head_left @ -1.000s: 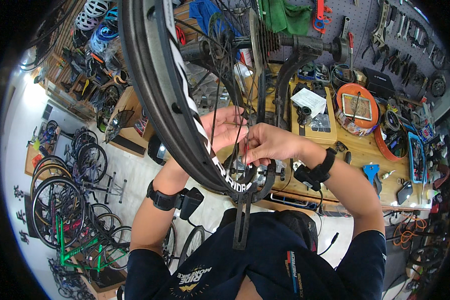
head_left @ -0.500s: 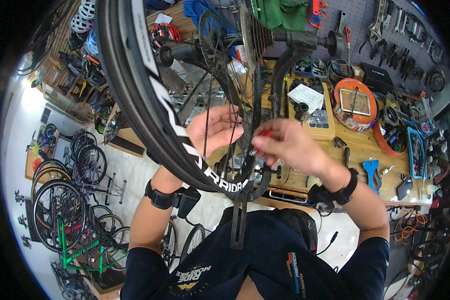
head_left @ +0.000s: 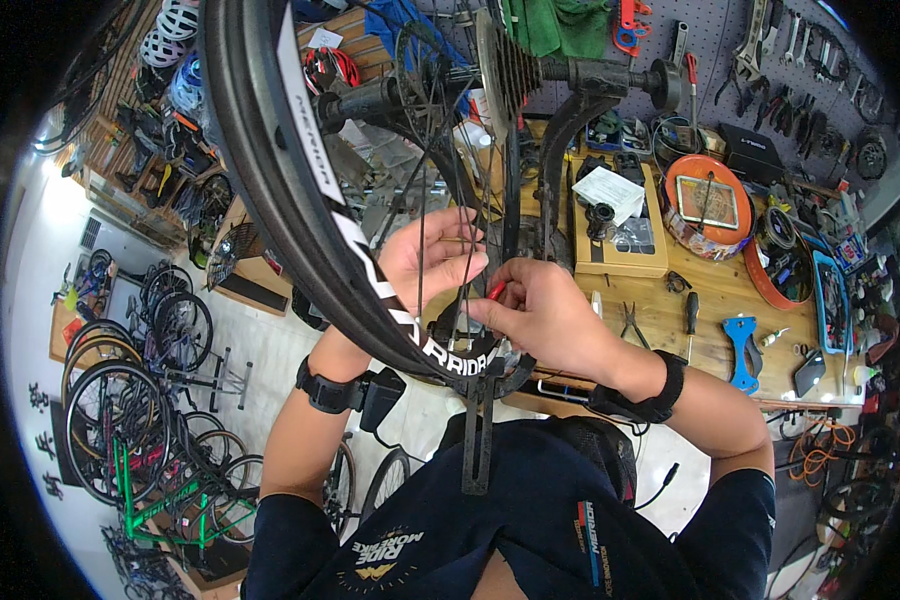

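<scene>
A bicycle wheel with a black rim (head_left: 260,190) and pale lettering stands upright in a dark metal truing stand (head_left: 570,120). Its cassette (head_left: 505,70) and thin spokes are in front of me. Among the spokes, left of the wheel's middle, is my left hand (head_left: 432,258), thumb and curled fingers apart, nothing visibly gripped. My right hand (head_left: 540,310) is closed on a small red tool, seemingly a spoke wrench (head_left: 496,291), at the spokes just above the lower rim. Its fingers hide most of the tool and the nipple area.
On the wooden bench at right lie a cardboard box (head_left: 620,255), pliers (head_left: 630,320), a screwdriver (head_left: 691,315), a blue tool (head_left: 741,350) and an orange round tray (head_left: 710,245). Hand tools hang on the pegboard (head_left: 730,40). Parked bicycles (head_left: 160,400) stand at left.
My right hand has moved slightly left and down, bringing the red tool to the spokes by the rim. The wheel has turned a little, its lettering shifting downward. My left hand has barely moved.
</scene>
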A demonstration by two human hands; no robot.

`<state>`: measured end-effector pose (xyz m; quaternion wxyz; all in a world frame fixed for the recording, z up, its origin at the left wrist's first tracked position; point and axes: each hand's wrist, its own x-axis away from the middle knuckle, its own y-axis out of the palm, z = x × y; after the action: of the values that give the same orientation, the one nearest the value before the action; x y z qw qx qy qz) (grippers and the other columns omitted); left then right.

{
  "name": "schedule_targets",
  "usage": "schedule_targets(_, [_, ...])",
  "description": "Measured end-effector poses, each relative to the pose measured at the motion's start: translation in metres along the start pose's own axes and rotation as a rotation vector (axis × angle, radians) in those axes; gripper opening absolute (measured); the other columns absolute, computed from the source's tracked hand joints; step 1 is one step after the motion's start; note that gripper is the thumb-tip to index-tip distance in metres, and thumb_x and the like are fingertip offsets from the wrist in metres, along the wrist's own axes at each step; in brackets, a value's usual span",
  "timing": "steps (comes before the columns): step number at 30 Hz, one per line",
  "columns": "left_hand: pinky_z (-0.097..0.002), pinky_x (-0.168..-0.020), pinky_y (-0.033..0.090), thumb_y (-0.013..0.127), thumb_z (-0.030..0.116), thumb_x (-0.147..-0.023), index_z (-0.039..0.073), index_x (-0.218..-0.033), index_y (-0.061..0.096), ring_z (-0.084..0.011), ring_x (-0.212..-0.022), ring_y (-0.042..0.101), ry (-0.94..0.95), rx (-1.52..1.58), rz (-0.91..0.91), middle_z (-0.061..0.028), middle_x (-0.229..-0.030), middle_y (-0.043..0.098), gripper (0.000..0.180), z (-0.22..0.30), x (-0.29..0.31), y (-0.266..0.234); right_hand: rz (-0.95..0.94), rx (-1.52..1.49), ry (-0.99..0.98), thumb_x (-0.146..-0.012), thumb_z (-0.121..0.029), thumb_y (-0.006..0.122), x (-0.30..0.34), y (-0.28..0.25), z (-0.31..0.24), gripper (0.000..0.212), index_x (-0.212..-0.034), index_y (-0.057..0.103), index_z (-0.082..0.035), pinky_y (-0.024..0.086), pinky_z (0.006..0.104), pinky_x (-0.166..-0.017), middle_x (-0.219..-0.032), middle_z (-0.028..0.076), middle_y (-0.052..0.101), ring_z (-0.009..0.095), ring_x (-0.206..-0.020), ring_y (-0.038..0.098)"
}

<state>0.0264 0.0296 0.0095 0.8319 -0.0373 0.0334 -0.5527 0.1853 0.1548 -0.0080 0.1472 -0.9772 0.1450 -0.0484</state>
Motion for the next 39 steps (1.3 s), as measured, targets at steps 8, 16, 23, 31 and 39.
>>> schedule_targets(8, [-0.0324, -0.102, 0.043, 0.068, 0.011, -0.090, -0.001, -0.136, 0.048, -0.0171, -0.117, 0.056, -0.011, 0.017, 0.057, -0.0074, -0.123, 0.060, 0.052, -0.001, 0.003, 0.007, 0.074, 0.018, -0.119, -0.087, -0.021, 0.072, -0.010, -0.006, 0.006, 0.028, -0.083, 0.060, 0.005, 0.042, 0.0282, -0.049, -0.061, 0.006, 0.058, 0.011, -0.053, 0.053])
schedule_targets(16, [-0.0323, -0.102, 0.043, 0.069, 0.011, -0.089, -0.001, -0.134, 0.049, -0.0169, -0.114, 0.057, 0.015, 0.015, 0.016, -0.0078, -0.122, 0.060, 0.051, -0.004, -0.001, 0.003, 0.072, -0.084, -0.068, -0.085, -0.027, 0.074, -0.008, 0.003, 0.013, 0.036, -0.079, 0.060, 0.006, 0.044, 0.0318, -0.051, -0.061, 0.010, 0.059, 0.014, -0.054, 0.055])
schedule_targets(23, [-0.0321, -0.102, 0.043, 0.067, 0.011, -0.090, -0.001, -0.134, 0.048, -0.0165, -0.113, 0.057, 0.018, -0.008, 0.022, -0.0081, -0.122, 0.060, 0.050, 0.000, 0.002, 0.003, -0.065, -0.395, -0.013, -0.093, -0.024, 0.067, -0.007, -0.002, 0.011, 0.028, -0.087, 0.060, 0.003, 0.039, 0.0231, -0.045, -0.065, 0.003, 0.060, 0.007, -0.050, 0.051])
schedule_targets(31, [-0.0319, -0.102, 0.042, 0.065, 0.010, -0.091, -0.002, -0.135, 0.047, -0.0165, -0.113, 0.056, 0.041, 0.050, 0.004, -0.0081, -0.121, 0.059, 0.049, -0.002, 0.003, 0.002, -0.063, -0.547, -0.004, -0.094, -0.027, 0.065, -0.006, 0.004, 0.015, 0.029, -0.088, 0.059, 0.001, 0.036, 0.0220, -0.046, -0.065, 0.000, 0.058, 0.005, -0.052, 0.047])
schedule_targets(39, [-0.0317, -0.102, 0.042, 0.068, 0.012, -0.089, -0.003, -0.134, 0.048, -0.0164, -0.114, 0.056, 0.021, 0.026, 0.022, -0.0084, -0.122, 0.058, 0.051, -0.001, 0.003, 0.004, 0.008, -0.407, -0.058, -0.091, -0.024, 0.069, 0.000, 0.008, 0.008, 0.028, -0.085, 0.060, 0.001, 0.037, 0.0245, -0.047, -0.062, 0.000, 0.057, 0.005, -0.055, 0.049])
